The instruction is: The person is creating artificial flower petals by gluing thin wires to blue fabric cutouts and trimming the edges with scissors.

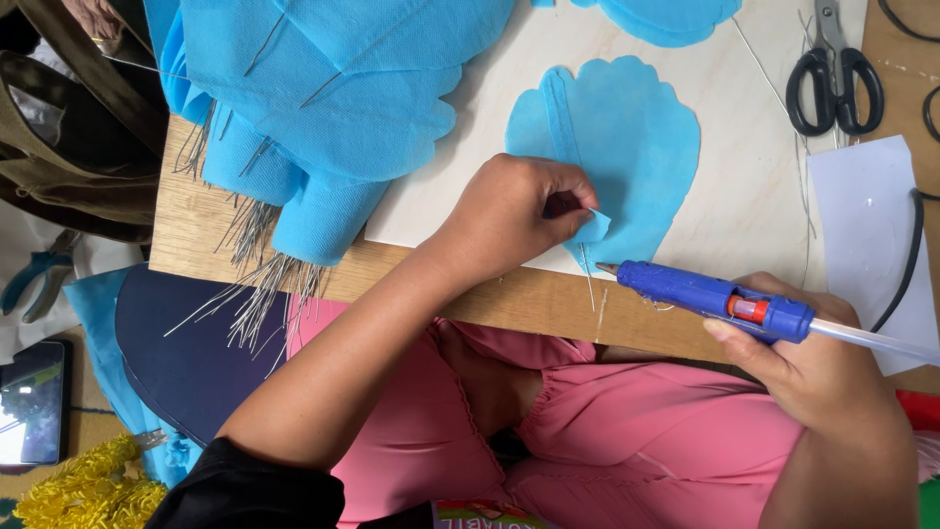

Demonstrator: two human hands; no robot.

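A blue fabric petal (627,147) with a scalloped edge lies on a pale board (744,225), a thin wire running down its middle. My left hand (514,216) pinches a small flap of blue fabric (592,227) at the petal's lower edge. My right hand (813,367) grips a blue hot glue gun (715,294), whose metal tip points left, just below the flap and near the wire's lower end. A clear glue stick juts out of the gun's back.
A pile of finished blue petals (323,108) with several wire stems lies at the upper left. Black scissors (832,78) and a white paper (867,235) sit at the right. Blue pliers (34,279) and a phone (34,402) rest at the left.
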